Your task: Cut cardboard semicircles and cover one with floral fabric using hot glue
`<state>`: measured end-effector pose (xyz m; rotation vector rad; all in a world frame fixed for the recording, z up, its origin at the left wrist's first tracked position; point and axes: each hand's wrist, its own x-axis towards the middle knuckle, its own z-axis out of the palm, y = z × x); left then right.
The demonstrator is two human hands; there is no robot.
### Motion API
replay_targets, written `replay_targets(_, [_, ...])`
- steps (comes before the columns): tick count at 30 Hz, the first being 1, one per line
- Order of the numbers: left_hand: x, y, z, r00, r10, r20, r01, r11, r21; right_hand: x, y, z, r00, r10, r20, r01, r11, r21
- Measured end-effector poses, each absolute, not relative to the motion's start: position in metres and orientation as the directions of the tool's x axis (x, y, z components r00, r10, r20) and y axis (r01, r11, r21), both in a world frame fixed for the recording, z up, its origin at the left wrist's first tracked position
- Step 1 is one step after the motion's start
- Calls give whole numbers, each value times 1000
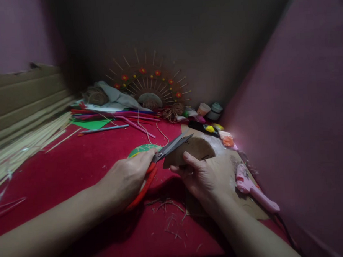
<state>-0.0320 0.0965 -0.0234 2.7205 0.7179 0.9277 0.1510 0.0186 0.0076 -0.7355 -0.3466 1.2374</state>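
Red-handled scissors (158, 160), brown cardboard piece (191, 150), red tablecloth (76, 168), pink glue gun (253, 189), green paper (92, 124).

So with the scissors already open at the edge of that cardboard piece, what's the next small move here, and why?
Probably close the blades for a short snip. The left hand holds the red-handled scissors with the blades parted over the top edge of the brown cardboard piece, which the right hand steadies from below. The thumb lies close under the blades, so a small cut seems safest.

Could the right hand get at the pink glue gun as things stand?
Probably not at once: the right hand holds the brown card piece. The pink glue gun lies uncovered just beside it.
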Motion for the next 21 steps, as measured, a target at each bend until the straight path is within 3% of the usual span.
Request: replay_targets(21, [-36,95,-14,750,504,428,390,-860,329,156,20,8,329,939,-104,-711,174,-681])
